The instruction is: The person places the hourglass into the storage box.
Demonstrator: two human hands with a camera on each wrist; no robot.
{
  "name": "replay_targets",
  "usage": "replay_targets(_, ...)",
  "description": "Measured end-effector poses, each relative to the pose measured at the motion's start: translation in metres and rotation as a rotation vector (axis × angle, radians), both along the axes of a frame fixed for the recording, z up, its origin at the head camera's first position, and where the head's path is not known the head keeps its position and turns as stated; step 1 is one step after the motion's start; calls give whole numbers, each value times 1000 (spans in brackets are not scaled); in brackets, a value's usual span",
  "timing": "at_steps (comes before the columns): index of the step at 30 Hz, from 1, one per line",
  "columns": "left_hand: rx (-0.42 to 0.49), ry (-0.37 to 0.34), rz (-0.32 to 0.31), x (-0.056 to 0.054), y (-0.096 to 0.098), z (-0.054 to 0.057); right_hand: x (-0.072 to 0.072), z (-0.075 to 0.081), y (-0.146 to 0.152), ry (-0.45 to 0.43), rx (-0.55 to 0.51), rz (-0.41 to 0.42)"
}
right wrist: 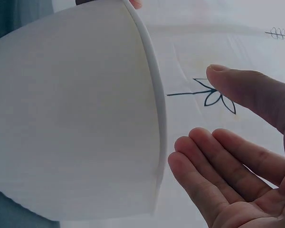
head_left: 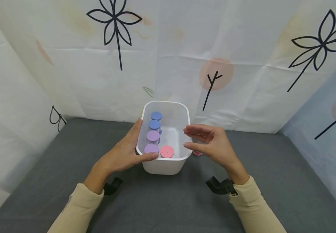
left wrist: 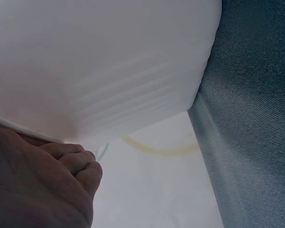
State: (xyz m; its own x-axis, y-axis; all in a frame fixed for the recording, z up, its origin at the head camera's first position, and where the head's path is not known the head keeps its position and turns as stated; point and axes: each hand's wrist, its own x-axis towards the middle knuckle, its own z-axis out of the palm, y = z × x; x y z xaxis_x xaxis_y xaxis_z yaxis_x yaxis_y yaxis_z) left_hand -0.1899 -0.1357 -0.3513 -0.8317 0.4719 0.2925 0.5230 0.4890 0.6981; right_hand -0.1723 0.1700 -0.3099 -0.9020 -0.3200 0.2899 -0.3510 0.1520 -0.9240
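A white plastic bin (head_left: 163,166) stands on the grey table. My left hand (head_left: 124,150) grips its left side, with the thumb over the front rim and fingers along the outer wall. Inside, small containers with blue (head_left: 154,124), purple (head_left: 151,148) and pink lids (head_left: 167,151) line the left side and front. By the right rim, my right hand (head_left: 212,144) is held with fingers extended and thumb apart, nothing between them. In the right wrist view its fingers (right wrist: 237,161) appear beside the bin's rim. Partly hidden below this hand is a pink round thing (head_left: 198,153).
A white cloth backdrop (head_left: 173,74) with printed plants hangs behind the table and along both sides. The grey tabletop (head_left: 168,204) spreads to the left, right and front of the bin. Dark straps (head_left: 220,186) sit at both wrists.
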Motion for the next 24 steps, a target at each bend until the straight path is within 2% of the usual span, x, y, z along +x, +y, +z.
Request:
replay_targets(8, -15, 7, 7, 1, -1, -1, -9, -2, 24, 2, -78, -62)
replay_targets(16, -18, 14, 13, 1, -1, -1, -25, -15, 46, -14, 38, -205)
replay_targets(24, -19, 2, 18, 1, -1, -2, -38, -32, 54, -93, 95, -209)
